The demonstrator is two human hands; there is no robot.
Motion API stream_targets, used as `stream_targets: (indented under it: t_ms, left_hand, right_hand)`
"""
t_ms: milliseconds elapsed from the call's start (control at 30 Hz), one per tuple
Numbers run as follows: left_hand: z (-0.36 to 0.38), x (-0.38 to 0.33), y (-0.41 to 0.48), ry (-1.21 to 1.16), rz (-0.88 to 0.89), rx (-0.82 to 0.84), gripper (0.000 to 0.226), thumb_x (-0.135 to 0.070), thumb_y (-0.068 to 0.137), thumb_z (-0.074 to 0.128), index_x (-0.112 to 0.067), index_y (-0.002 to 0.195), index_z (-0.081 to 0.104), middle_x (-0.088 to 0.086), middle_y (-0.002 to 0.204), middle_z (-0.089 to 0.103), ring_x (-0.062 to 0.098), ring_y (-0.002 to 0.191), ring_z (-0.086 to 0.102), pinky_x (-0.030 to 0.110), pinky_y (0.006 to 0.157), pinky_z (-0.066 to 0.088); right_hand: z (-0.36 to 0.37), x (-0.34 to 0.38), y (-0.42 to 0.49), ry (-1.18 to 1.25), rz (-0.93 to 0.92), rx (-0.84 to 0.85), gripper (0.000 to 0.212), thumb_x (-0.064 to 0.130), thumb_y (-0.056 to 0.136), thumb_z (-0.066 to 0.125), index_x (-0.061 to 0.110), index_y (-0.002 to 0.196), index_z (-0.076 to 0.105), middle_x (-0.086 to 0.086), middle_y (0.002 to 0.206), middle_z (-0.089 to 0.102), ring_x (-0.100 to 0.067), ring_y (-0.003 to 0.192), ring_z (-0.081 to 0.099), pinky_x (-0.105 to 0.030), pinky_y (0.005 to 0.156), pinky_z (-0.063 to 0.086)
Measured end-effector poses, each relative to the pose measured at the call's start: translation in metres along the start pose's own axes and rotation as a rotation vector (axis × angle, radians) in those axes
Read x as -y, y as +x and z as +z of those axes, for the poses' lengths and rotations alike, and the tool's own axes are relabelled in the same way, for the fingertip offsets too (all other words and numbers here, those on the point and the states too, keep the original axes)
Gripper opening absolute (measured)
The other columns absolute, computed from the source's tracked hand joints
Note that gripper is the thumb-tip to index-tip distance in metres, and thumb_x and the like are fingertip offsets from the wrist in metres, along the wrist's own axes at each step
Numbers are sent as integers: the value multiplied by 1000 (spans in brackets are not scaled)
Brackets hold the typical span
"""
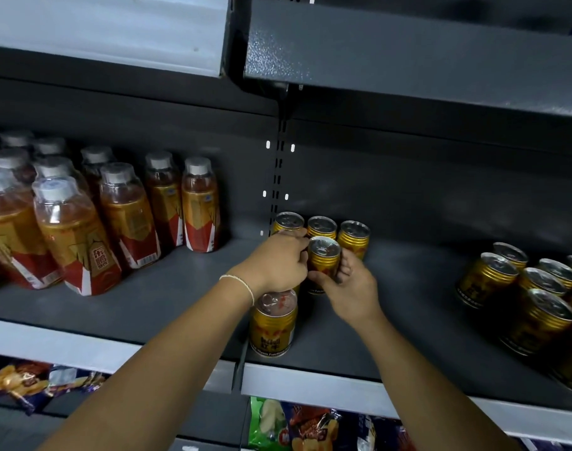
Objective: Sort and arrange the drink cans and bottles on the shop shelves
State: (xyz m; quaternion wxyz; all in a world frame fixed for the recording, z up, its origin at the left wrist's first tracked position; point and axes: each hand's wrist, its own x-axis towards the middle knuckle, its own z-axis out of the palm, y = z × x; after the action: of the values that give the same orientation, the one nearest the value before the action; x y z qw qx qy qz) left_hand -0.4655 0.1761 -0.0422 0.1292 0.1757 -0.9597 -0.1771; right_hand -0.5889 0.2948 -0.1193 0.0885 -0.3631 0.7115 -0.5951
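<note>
1. Both forearms reach over the grey shelf [180,288].
2. My right grip [346,284] curls round an upright gold can [323,258]; my left grip [278,262] pinches its other side.
3. It stands mid-shelf before three more cans [322,226]; another can [273,323] stands under my left wrist.

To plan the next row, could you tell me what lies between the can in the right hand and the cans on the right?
Only bare shelf: the head view shows nothing between the held can and the right-hand cans.
</note>
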Motion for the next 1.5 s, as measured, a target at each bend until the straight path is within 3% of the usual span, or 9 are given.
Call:
stream_targets:
  t_ms: [400,633,700,867,933,1100,1267,1367,1500]
  left_hand:
    - [1,2,1,22,12,54,51,-19,100,41,-10,150,36,10,159,28,21,148,21,26,118,10]
    - [-9,-4,2,27,-43,92,42,-18,97,45,-8,137,52,12,145,49,29,133,43,35,111,35]
    - [-15,-8,3,33,-38,63,36,-17,95,46,-8,129,56,12,136,55,29,126,50,42,105,43]
    - [-17,-50,6,29,85,-3,32,-12,92,46,-2,119,61,16,126,60,31,117,54,41,99,45]
    - [-8,-76,9,7,145,-15,32,-12,91,48,-3,118,62,15,123,61,30,114,55,40,97,47]
    - [31,-141,17,-13,244,1,44,-13,92,47,-5,136,51,13,144,49,27,132,45,34,110,37]
    - [65,-187,30,-28,264,105,59,-14,95,45,-7,152,29,10,159,28,24,146,27,31,117,26]
    - [83,-210,36,-34,258,154,50,-13,94,46,-5,144,40,13,151,39,28,138,38,37,112,36]
    - [103,-230,40,-46,230,200,33,-13,93,48,-6,124,52,15,130,53,33,118,52,40,96,47]
  right_hand:
    - [2,-2,1,-49,-4,-17,58,24,71,89,29,122,62,15,109,73,0,100,69,-28,91,56]
    - [-13,17,5,-8,67,9,49,25,84,78,14,128,60,2,122,68,-9,111,65,-34,103,50]
    - [-29,29,7,20,87,-95,50,31,88,73,10,131,58,-1,123,66,-8,110,64,-24,99,49]
    - [-85,44,2,-90,36,-244,37,31,94,66,11,124,62,20,98,61,18,87,60,3,76,42]
    - [-106,47,-4,-162,15,-281,36,25,94,67,8,126,61,12,103,65,13,87,61,0,81,44]
    - [-164,41,-25,-452,6,-290,42,18,94,65,3,133,57,-10,121,66,-21,111,63,-37,102,50]
    - [-224,37,-42,-812,-10,-309,39,23,95,60,9,131,59,-12,120,65,-28,108,61,-38,93,51]
    - [-254,34,-45,-1024,73,-251,35,30,94,56,13,124,60,-11,114,64,-29,102,59,-43,87,53]
    - [-278,33,-42,-1219,243,-136,23,40,92,50,21,104,56,2,81,53,-21,81,54,-37,73,49]
